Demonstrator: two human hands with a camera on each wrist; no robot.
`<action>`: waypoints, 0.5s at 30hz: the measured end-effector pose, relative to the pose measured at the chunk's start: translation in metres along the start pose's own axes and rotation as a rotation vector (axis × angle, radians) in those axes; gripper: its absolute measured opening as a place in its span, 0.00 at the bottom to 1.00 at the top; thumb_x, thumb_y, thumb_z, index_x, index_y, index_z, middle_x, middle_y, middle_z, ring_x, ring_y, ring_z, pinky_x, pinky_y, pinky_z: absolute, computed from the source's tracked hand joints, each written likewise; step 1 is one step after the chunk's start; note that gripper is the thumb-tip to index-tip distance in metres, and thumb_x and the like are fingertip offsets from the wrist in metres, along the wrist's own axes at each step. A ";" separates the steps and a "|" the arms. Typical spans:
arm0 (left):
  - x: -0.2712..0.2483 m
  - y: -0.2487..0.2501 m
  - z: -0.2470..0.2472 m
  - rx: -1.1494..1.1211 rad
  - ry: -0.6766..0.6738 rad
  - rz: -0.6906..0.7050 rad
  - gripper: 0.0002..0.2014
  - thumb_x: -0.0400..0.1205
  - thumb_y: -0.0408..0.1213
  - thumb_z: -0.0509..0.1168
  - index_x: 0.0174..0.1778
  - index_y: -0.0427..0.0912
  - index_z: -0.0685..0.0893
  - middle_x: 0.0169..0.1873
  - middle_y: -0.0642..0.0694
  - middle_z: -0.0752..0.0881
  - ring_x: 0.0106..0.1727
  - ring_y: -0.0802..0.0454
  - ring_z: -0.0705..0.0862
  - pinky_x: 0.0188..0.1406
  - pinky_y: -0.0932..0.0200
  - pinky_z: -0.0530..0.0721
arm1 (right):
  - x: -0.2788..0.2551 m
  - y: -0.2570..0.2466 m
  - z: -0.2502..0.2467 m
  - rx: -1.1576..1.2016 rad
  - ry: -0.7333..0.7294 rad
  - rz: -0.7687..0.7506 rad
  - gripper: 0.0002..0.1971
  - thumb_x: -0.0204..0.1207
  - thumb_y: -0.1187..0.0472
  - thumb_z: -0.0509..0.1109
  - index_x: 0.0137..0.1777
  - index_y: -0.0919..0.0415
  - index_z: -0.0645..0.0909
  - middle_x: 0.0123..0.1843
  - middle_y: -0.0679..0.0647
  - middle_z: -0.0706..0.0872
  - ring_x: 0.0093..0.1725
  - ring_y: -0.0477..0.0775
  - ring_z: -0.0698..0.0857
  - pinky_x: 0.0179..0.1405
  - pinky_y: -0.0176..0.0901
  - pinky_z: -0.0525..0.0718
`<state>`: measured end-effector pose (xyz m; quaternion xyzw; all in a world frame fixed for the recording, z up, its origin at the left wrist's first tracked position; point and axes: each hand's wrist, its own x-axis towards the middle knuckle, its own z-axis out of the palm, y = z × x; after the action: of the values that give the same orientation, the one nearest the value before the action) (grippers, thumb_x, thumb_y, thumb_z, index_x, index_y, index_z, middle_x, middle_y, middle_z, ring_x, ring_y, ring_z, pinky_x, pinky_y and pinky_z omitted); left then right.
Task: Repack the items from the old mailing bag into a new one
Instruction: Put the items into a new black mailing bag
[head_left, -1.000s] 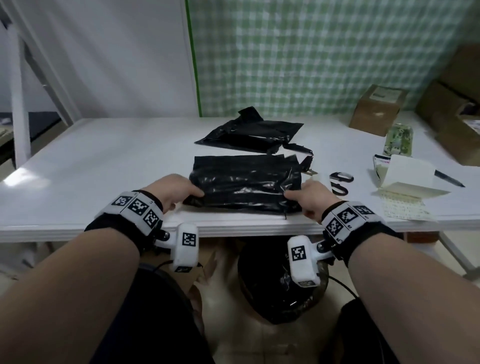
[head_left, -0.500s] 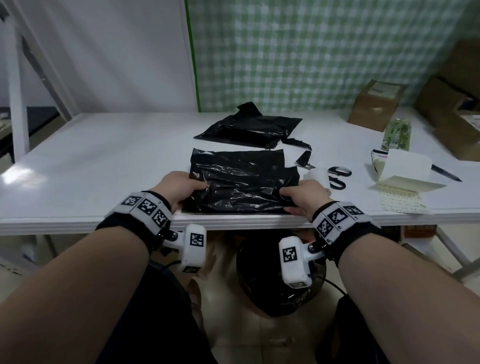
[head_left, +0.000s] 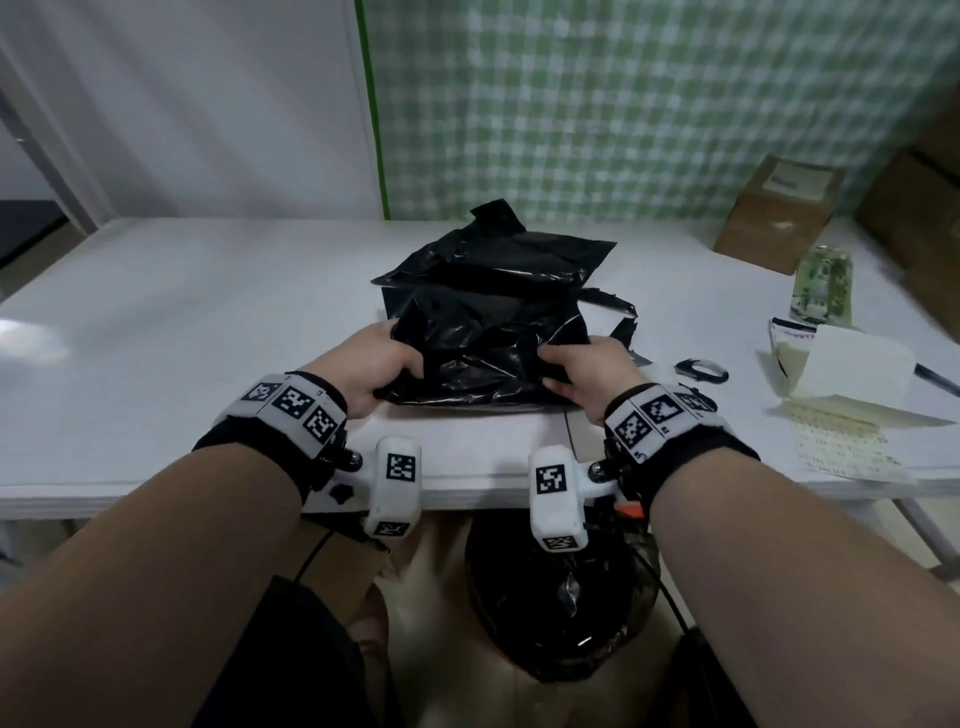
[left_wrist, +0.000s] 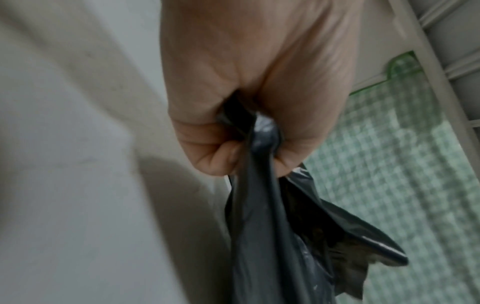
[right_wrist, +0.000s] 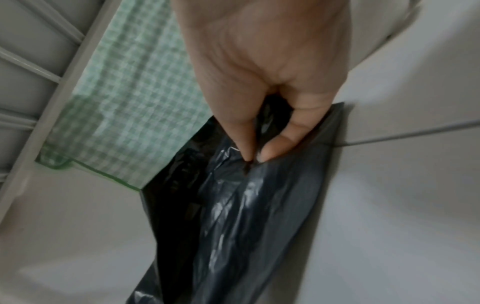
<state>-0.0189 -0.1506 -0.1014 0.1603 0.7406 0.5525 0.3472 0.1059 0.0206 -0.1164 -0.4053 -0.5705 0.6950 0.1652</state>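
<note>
A shiny black mailing bag sits near the front of the white table, its near edge raised and bunched. My left hand grips its left side, and in the left wrist view the left hand has a fistful of the bag. My right hand holds the right side. The right wrist view shows thumb and finger of the right hand pinching the bag's film. A second, crumpled black bag lies just behind, partly hidden by the first.
A torn black strip and scissors lie right of the bags. Further right are a white paper pad, a pen, a green packet and a cardboard box. A black-lined bin stands under the table's edge.
Both hands have moved forward and up from the table's front edge. The near bag, flat before, is now lifted at its near edge and bunched toward the far bag.
</note>
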 end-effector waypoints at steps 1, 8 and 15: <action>0.005 0.004 -0.002 0.001 0.006 0.029 0.17 0.72 0.13 0.55 0.38 0.41 0.77 0.38 0.42 0.81 0.45 0.43 0.80 0.43 0.56 0.80 | 0.005 -0.004 0.002 0.015 0.005 -0.030 0.04 0.74 0.72 0.72 0.43 0.64 0.80 0.47 0.58 0.84 0.43 0.53 0.85 0.30 0.33 0.85; 0.041 0.022 -0.008 0.171 0.112 0.152 0.18 0.73 0.16 0.63 0.40 0.47 0.80 0.42 0.43 0.84 0.48 0.43 0.83 0.50 0.51 0.84 | 0.040 -0.021 0.014 -0.088 0.053 -0.170 0.05 0.72 0.67 0.73 0.47 0.60 0.82 0.50 0.60 0.86 0.56 0.63 0.87 0.61 0.57 0.85; 0.050 0.009 -0.009 0.193 0.123 0.109 0.16 0.75 0.24 0.68 0.59 0.39 0.82 0.54 0.39 0.86 0.57 0.42 0.85 0.60 0.51 0.83 | 0.040 -0.016 0.008 -0.078 0.023 -0.138 0.06 0.71 0.62 0.74 0.37 0.53 0.81 0.55 0.62 0.88 0.56 0.60 0.87 0.62 0.56 0.84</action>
<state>-0.0621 -0.1228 -0.1089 0.1988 0.8006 0.5053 0.2534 0.0713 0.0475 -0.1162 -0.3792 -0.6217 0.6545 0.2035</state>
